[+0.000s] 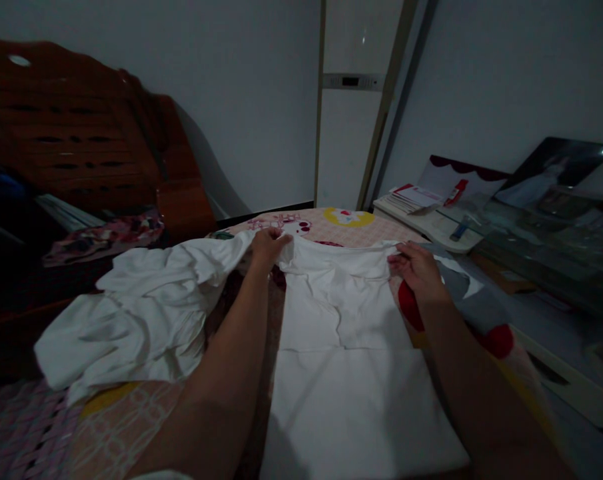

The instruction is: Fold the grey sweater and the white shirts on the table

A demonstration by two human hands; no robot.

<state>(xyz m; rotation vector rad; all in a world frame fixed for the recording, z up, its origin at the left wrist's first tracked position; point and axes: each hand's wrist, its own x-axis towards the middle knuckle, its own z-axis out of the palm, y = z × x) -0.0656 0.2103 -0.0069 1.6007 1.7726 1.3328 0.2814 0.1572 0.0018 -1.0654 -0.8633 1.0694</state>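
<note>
A white garment lies lengthwise in front of me, its far end narrow and folded, with creases running across its middle. At its far left corner my left hand pinches the cloth between thumb and fingers. My right hand grips the far right corner the same way, so the far edge is stretched between both hands. To the left, a crumpled heap of white cloth reaches up to my left hand; whether it joins the held garment I cannot tell. Both rest on a patterned, cloth-covered surface.
A grey piece of cloth lies beyond my right forearm. Farther right stand a white cabinet with papers, a glass shelf and a framed picture. A wooden bench is at the left, a tall white unit behind.
</note>
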